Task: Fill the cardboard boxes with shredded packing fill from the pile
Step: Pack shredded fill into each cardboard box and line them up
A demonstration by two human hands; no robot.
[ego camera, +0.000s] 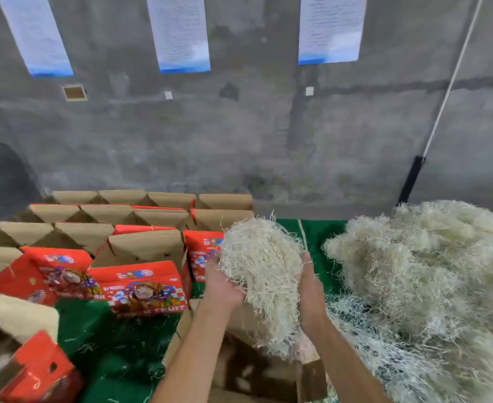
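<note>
Wall (239, 126): grey concrete, three printed sheets (178, 33) hung high, a white pole (449, 88) leaning at right

Floor cover (111, 344): green, strewn with loose strands

Pile (431, 286): pale shredded fill, heaped along the right edge of the green cover, reaching back to the wall

Boxes (140, 216): open brown-and-red cartons in rows at the far left of the cover, flaps up; two red printed ones (140, 286) lie tipped in front of the rows; another (33, 370) at the near left corner

Open box (257, 370): near edge, centre, directly under the hands; interior dark, little fill visible inside

Clump (262, 274): large wad of fill, held above the open box, lower strands trailing toward its mouth

Left hand (222, 283): pressed against the clump's left side, fingers curled into it

Right hand (309, 286): against the clump's right side, clamping it toward the left hand; fingertips buried in the strands
</note>
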